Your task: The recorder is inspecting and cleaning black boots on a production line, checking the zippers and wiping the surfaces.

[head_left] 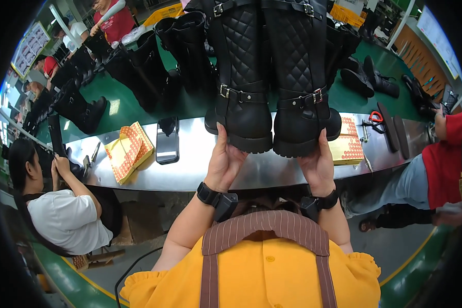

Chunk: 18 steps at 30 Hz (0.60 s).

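Fingers of left hand [225, 163] and right hand [318, 163] each clasp a quilted black boot's [241, 77] chunky sole.

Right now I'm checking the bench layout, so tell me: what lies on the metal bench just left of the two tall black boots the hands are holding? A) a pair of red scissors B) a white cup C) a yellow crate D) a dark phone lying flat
D: a dark phone lies flat on the metal bench, left of the left boot held by the left hand; the right hand holds the right boot.

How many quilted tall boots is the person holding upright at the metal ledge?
2: left boot gripped at the toe by the left hand, right boot by the right hand. Similar boots behind may be hidden.
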Each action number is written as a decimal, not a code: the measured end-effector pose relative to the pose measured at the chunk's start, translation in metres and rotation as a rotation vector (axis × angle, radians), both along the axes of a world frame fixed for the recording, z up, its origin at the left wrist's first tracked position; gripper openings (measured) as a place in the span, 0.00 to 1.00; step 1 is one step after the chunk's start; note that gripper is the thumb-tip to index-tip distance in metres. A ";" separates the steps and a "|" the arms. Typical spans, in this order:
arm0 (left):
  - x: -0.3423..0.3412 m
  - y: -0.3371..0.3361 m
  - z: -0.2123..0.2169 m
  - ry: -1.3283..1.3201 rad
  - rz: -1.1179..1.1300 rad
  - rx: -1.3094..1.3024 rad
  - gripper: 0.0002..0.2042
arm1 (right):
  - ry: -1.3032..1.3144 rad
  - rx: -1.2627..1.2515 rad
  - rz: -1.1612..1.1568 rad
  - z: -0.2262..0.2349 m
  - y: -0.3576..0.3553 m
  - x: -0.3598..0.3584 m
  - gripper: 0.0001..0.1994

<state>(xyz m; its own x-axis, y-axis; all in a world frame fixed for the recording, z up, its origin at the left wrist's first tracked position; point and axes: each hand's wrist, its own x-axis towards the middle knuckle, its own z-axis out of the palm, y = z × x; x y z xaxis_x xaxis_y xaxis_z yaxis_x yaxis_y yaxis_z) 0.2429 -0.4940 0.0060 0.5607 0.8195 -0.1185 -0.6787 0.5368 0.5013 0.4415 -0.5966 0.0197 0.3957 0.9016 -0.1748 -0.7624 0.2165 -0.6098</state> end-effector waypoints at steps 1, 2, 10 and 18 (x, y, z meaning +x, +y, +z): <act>0.000 0.000 0.000 0.013 0.009 0.007 0.29 | 0.002 -0.004 0.000 -0.001 0.000 0.000 0.24; 0.000 0.000 0.001 0.024 0.019 0.016 0.30 | -0.002 -0.010 -0.010 -0.001 0.001 0.001 0.24; -0.004 -0.002 -0.008 0.021 0.010 -0.009 0.29 | -0.045 -0.046 -0.028 -0.006 -0.003 -0.001 0.23; -0.001 0.008 -0.015 0.050 0.034 -0.034 0.29 | -0.018 -0.054 -0.012 -0.009 0.007 0.003 0.25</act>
<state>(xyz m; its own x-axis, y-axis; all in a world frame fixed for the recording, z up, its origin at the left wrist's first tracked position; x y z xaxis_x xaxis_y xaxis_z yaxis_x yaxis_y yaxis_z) 0.2418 -0.4859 -0.0085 0.5252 0.8330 -0.1739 -0.6715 0.5312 0.5166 0.4446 -0.5899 0.0108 0.4095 0.8864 -0.2159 -0.7491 0.1916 -0.6341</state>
